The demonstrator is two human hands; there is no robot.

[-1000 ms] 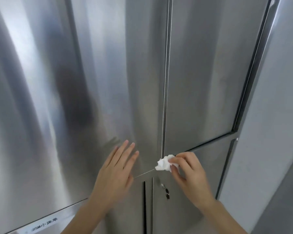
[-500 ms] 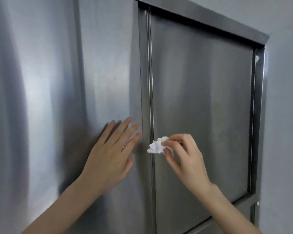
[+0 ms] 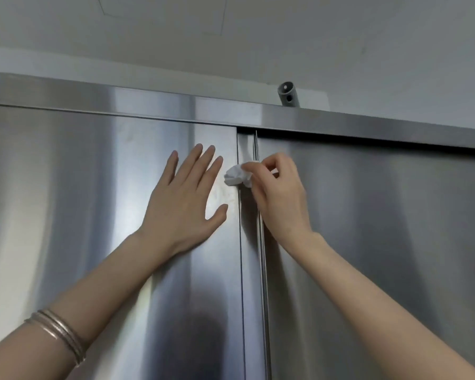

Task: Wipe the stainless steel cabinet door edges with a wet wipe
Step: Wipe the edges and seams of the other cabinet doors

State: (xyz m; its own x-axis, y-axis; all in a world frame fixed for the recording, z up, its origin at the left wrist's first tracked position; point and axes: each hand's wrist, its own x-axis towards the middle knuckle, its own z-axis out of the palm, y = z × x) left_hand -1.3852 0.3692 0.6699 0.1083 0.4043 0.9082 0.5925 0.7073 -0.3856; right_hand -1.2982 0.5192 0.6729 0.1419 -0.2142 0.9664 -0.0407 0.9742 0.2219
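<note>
While left hand lies flat, fingers spread, on door, right hand pinches wipe against door's edge.

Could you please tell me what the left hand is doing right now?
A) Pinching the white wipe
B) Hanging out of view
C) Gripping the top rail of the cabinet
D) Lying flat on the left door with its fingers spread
D: the left hand lies flat with straight, spread fingers on the left door, while the right hand pinches the wet wipe at the seam between the doors.
</note>
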